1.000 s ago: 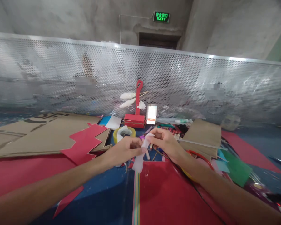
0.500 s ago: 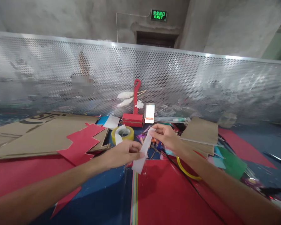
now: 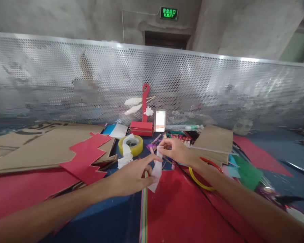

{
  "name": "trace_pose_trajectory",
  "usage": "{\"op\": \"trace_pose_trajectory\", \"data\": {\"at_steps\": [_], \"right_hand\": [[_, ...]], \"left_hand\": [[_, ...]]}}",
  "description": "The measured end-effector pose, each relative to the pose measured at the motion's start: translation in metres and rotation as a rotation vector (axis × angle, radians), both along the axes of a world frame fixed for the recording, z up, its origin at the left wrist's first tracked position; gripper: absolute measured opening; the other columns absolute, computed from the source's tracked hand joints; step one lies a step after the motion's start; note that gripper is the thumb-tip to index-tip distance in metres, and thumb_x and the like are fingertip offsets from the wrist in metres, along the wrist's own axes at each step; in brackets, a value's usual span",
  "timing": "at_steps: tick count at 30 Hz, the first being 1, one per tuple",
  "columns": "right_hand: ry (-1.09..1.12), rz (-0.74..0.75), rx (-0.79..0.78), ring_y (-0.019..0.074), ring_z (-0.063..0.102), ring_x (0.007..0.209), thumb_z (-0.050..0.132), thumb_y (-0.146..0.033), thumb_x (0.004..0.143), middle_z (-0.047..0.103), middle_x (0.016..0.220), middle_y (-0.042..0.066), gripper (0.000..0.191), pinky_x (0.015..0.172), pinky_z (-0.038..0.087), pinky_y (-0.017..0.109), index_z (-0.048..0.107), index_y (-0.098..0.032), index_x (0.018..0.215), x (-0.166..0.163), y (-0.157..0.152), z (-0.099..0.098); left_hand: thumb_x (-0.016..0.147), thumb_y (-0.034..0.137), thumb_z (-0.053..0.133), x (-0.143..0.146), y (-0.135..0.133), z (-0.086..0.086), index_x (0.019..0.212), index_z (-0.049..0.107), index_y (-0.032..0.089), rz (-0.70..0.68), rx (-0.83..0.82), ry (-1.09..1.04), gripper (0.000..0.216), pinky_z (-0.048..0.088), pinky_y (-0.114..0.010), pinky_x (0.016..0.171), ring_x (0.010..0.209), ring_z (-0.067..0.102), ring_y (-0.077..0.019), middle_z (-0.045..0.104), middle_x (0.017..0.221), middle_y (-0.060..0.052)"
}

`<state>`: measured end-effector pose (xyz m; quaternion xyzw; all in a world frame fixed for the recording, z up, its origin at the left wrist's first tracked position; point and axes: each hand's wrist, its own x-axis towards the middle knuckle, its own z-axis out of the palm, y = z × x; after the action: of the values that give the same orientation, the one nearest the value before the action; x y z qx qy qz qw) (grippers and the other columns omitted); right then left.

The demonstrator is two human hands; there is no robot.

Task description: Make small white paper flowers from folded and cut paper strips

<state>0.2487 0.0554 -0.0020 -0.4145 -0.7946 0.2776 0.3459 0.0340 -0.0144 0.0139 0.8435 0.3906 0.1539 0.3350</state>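
A thin, translucent white paper strip (image 3: 156, 172) hangs slantwise between my hands, above the left edge of a red sheet stack (image 3: 187, 206). With thumb and fingers, my right hand (image 3: 176, 151) pinches its upper end. Lower down, my left hand (image 3: 135, 175) has the strip between thumb and fingers, its index finger stretched across toward the upper part. Just beyond my left hand lies a yellow tape roll (image 3: 139, 148), with white paper (image 3: 126, 146) draped over it and crumpled pieces in front.
Cardboard (image 3: 48, 145) and a jagged red cutout (image 3: 88, 155) lie left. A red box with a hooked stand (image 3: 142, 128) and a lit phone (image 3: 160, 121) stand before the perforated metal screen (image 3: 192, 84). Right are a yellow ring (image 3: 199, 182), brown cardboard (image 3: 215, 141) and green sheet (image 3: 248, 173).
My left hand has shifted slightly right and down along the strip, and its index finger has stretched out. The right hand has moved a little left and down, still pinching the top.
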Motion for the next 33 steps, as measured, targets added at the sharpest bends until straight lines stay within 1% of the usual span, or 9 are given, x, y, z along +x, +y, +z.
{"op": "trace_pose_trajectory", "data": {"at_steps": [4, 10, 14, 19, 24, 26, 28, 31, 33], "right_hand": [[-0.086, -0.043, 0.048, 0.0150, 0.061, 0.067, 0.062, -0.027, 0.080, 0.068, 0.073, 0.002, 0.012, 0.062, 0.043, 0.025, 0.069, -0.018, 0.081, -0.001, -0.002, -0.001], [-0.275, -0.060, 0.105, 0.0148, 0.062, 0.066, 0.062, -0.024, 0.080, 0.071, 0.075, 0.002, 0.009, 0.060, 0.038, 0.025, 0.071, -0.021, 0.080, -0.004, -0.007, -0.008], [-0.364, -0.044, 0.167, 0.0160, 0.064, 0.069, 0.064, -0.023, 0.080, 0.073, 0.077, 0.002, 0.008, 0.061, 0.037, 0.025, 0.073, -0.022, 0.081, -0.005, -0.008, -0.013], [-0.447, -0.045, 0.212, 0.0183, 0.066, 0.072, 0.066, -0.022, 0.080, 0.074, 0.078, 0.002, 0.008, 0.062, 0.036, 0.026, 0.073, -0.024, 0.082, -0.005, -0.007, -0.018], [-0.537, -0.090, 0.231, 0.0203, 0.067, 0.076, 0.065, -0.027, 0.084, 0.074, 0.080, 0.003, 0.008, 0.065, 0.036, 0.027, 0.072, -0.025, 0.085, -0.003, -0.005, -0.020], [-0.589, -0.106, 0.241, 0.0205, 0.067, 0.078, 0.065, -0.028, 0.084, 0.074, 0.080, 0.003, 0.008, 0.067, 0.036, 0.027, 0.072, -0.025, 0.087, -0.002, -0.003, -0.020], [-0.638, -0.122, 0.257, 0.0204, 0.067, 0.081, 0.063, -0.029, 0.086, 0.074, 0.082, 0.002, 0.009, 0.068, 0.037, 0.027, 0.071, -0.024, 0.089, -0.001, -0.003, -0.020], [-0.701, -0.142, 0.273, 0.0201, 0.066, 0.083, 0.059, -0.031, 0.089, 0.073, 0.086, 0.001, 0.011, 0.069, 0.038, 0.027, 0.068, -0.025, 0.093, 0.000, -0.002, -0.021], [-0.737, -0.155, 0.294, 0.0207, 0.066, 0.087, 0.058, -0.031, 0.090, 0.072, 0.091, 0.001, 0.012, 0.070, 0.039, 0.027, 0.066, -0.025, 0.097, 0.000, -0.003, -0.020]], "left_hand": [[0.082, 0.028, 0.057, -0.001, 0.003, -0.008, 0.139, 0.040, 0.025, -0.004, -0.100, -0.050, 0.059, 0.032, -0.023, 0.054, 0.056, 0.046, -0.0120, 0.062, 0.073, 0.003], [0.084, 0.029, 0.055, 0.003, 0.002, -0.019, 0.100, 0.070, 0.021, -0.052, -0.086, 0.019, 0.022, 0.034, -0.023, 0.055, 0.062, 0.054, -0.0129, 0.065, 0.074, 0.000], [0.087, 0.028, 0.054, 0.003, 0.000, -0.019, 0.099, 0.071, 0.020, -0.132, -0.184, 0.006, 0.023, 0.043, -0.024, 0.064, 0.075, 0.064, -0.0160, 0.074, 0.087, -0.004], [0.090, 0.037, 0.055, -0.004, 0.005, -0.005, 0.117, 0.067, 0.021, -0.287, -0.404, 0.047, 0.033, 0.038, -0.024, 0.055, 0.064, 0.061, -0.0159, 0.074, 0.073, -0.004], [0.089, 0.050, 0.057, -0.017, 0.014, 0.021, 0.131, 0.058, 0.025, -0.531, -0.650, 0.174, 0.049, 0.026, -0.025, 0.043, 0.042, 0.041, -0.0116, 0.068, 0.060, -0.001], [0.091, 0.050, 0.054, -0.024, 0.020, 0.031, 0.129, 0.060, 0.024, -0.533, -0.596, 0.157, 0.046, 0.027, -0.024, 0.044, 0.044, 0.043, -0.0115, 0.065, 0.058, -0.001], [0.093, 0.047, 0.052, -0.034, 0.030, 0.040, 0.123, 0.063, 0.023, -0.431, -0.416, 0.101, 0.040, 0.031, -0.023, 0.048, 0.052, 0.051, -0.0123, 0.064, 0.060, -0.001], [0.095, 0.039, 0.049, -0.057, 0.051, 0.046, 0.118, 0.063, 0.025, -0.185, 0.030, 0.124, 0.031, 0.040, -0.022, 0.062, 0.075, 0.060, -0.0141, 0.069, 0.089, -0.004], [0.094, 0.031, 0.050, -0.075, 0.068, 0.041, 0.115, 0.065, 0.027, -0.098, 0.289, 0.228, 0.027, 0.042, -0.024, 0.069, 0.085, 0.060, -0.0159, 0.067, 0.109, -0.004]]}}
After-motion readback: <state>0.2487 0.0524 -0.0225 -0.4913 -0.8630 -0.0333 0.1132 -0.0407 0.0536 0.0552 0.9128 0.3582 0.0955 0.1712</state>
